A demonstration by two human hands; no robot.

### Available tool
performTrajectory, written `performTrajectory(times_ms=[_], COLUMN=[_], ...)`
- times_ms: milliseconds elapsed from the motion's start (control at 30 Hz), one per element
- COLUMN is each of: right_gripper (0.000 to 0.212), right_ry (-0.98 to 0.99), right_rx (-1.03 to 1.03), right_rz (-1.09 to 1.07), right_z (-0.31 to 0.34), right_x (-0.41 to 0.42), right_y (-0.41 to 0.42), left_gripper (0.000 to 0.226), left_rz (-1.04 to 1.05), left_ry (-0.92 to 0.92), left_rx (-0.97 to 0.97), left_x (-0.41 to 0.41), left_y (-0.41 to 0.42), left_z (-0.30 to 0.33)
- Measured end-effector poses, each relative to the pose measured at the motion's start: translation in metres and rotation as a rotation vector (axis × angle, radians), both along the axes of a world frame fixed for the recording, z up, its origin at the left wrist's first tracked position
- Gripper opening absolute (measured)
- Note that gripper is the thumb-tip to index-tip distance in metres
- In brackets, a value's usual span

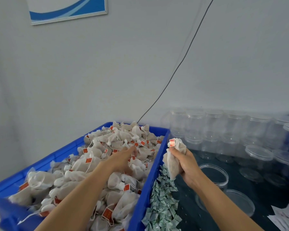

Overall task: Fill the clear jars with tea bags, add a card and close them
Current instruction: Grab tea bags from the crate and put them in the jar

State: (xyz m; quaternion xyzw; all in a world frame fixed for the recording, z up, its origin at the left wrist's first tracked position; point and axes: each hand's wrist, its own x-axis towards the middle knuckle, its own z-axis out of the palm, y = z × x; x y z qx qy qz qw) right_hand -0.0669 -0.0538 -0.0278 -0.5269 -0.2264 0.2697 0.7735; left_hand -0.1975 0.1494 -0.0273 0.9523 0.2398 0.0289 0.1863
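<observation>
Landmark: blue crate [154,165]. Open jar [214,175] sits just right of its wall, below right hand [184,164], which grips tea bags [174,157] hanging vertically. Farther in, left hand [123,157] reaches onto the heap, grip unclear.

Left hand [123,158] reaches into blue crate [70,148], fingers down among heaped tea bags [83,174] with red tags. Right hand [185,165] grips a bunch of tea bags [175,157] just right of the crate rim, above a pile of small green-white sachets [162,205]. Open clear jar [214,176] near the right wrist; stacked empty jars [223,130] along the wall. White cards [285,215] at lower right.
</observation>
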Motion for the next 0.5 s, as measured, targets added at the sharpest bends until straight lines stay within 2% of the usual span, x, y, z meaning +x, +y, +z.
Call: performTrajectory(times_ms=[100,267,433,500], right_gripper=[0.029,0.025,0.029,0.021], right_ry=[-0.031,-0.084,-0.231,-0.311], right_rx=[-0.002,-0.007,-0.186,-0.252], right_rz=[0.022,0.091,0.246,0.351], right_z=[0.003,0.011,0.017,0.015], right_x=[-0.005,-0.020,-0.038,-0.046], right_y=[0.008,0.029,0.055,0.063], left_gripper=[0.056,0.050,0.061,0.061], left_rz=[0.030,0.155,0.274,0.287], left_ry=[0.025,-0.065,-0.328,-0.446], left_rx=[0.001,-0.031,-0.325,-0.453], left_x=[0.007,0.013,0.000,-0.005], left_y=[-0.004,-0.003,0.013,0.019], left_z=[-0.008,-0.018,0.010,0.022])
